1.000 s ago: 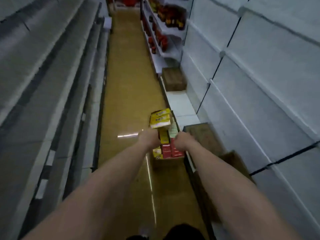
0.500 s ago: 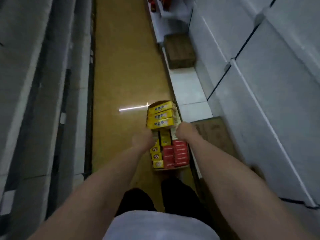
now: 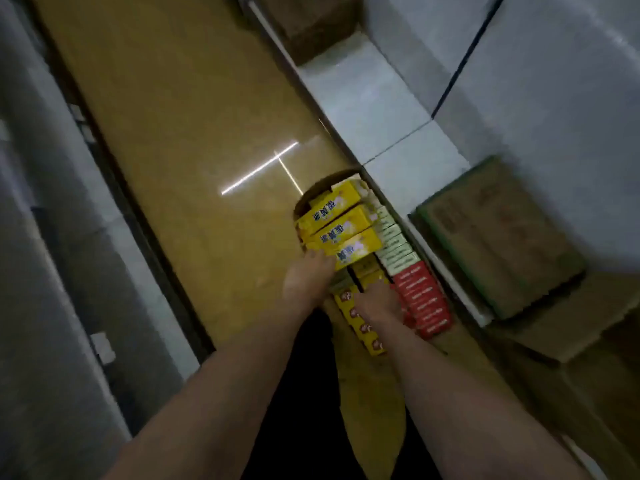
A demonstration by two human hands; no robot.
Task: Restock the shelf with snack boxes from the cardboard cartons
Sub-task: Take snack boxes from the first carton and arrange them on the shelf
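Nearest, both hands are sunk among the snack boxes (image 3: 349, 233) in the open carton (image 3: 313, 197) on the floor: left hand (image 3: 306, 282) against yellow ones, right hand (image 3: 375, 301) lower (neither grip can be told). Beyond, the bottom shelf (image 3: 367, 98) is kept within reach.

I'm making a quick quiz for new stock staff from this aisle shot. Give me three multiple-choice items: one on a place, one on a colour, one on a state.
1. Where does the open carton of snack boxes sit?
A. on the aisle floor beside the low shelf
B. on a top shelf
C. on a trolley

2. What colour are the boxes nearest the shelf edge, by the right hand?
A. blue
B. red
C. black

3. What is the left hand doing?
A. hanging idle
B. pointing upward
C. touching the yellow boxes

Key: 1 A, it rests on the tan floor; 2 B, the red boxes show there; 3 C, its fingers meet the yellow stack.
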